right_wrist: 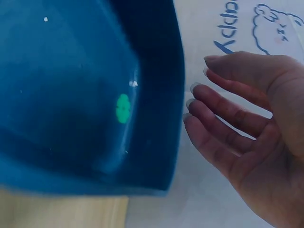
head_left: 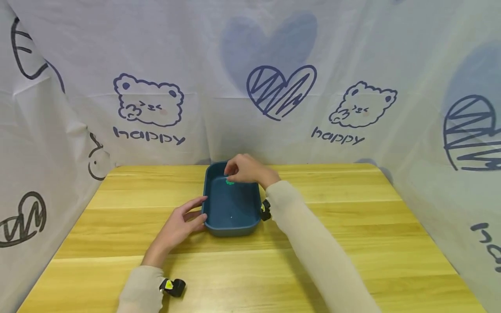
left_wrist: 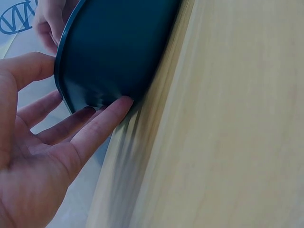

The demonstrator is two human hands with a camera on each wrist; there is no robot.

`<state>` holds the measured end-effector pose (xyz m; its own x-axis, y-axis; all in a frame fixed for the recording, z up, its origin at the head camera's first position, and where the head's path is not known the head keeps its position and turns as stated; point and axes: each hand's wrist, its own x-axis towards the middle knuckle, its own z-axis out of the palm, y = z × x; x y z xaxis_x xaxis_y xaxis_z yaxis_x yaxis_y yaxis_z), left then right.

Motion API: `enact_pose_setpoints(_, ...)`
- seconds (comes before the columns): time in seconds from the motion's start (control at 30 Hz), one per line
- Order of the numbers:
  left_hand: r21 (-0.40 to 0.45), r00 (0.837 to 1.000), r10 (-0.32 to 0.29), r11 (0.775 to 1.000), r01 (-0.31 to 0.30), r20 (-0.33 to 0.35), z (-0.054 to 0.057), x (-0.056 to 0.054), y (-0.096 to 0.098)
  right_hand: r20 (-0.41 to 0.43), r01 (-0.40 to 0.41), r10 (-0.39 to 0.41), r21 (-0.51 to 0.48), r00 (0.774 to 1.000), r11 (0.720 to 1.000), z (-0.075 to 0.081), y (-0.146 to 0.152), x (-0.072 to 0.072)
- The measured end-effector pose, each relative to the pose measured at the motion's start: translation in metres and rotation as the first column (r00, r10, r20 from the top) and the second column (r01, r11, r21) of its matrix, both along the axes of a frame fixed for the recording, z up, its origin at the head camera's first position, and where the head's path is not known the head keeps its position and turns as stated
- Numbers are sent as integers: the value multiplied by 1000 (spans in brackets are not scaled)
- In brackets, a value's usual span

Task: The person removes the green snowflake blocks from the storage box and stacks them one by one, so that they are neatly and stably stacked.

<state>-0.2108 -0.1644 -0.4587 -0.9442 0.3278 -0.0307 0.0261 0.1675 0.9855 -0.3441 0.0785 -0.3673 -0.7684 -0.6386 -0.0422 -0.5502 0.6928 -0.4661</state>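
Note:
A dark blue rectangular tub [head_left: 232, 204] stands on the wooden table, its far end near the cloth backdrop. Inside, toward the far end, lies a small bright green piece [right_wrist: 123, 108], rounded and button-like; its exact kind is unclear. My left hand [head_left: 178, 227] touches the tub's left side near the front corner, thumb and fingers spread along the rim and outer wall. Over the far end hovers my right hand [head_left: 247, 169], its fingers loosely bent. Nothing shows between those fingers in the right wrist view, where the hand [right_wrist: 247, 114] appears apart from the tub wall.
Pale wood table [head_left: 332, 234] extends on both sides of the tub. White cloth [head_left: 219, 117] printed with hearts and bears hangs behind and at both sides. Tiny white specks [right_wrist: 46, 19] show on the tub's floor. Each wrist bears a small black camera [head_left: 178, 288].

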Motion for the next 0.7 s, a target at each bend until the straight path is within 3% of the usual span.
enact_pose_setpoints(0.3, -9, 1000, 2, 1000, -3, -14, 1, 0, -3, 59, 56, -58, 22, 997, 998, -17, -19, -10)
enact_pose_setpoints(0.7, 5, 1000, 2, 1000, -2, -9, -3, 0, -1, 19, 118, -118, 35, 993, 992, -39, -32, -14)
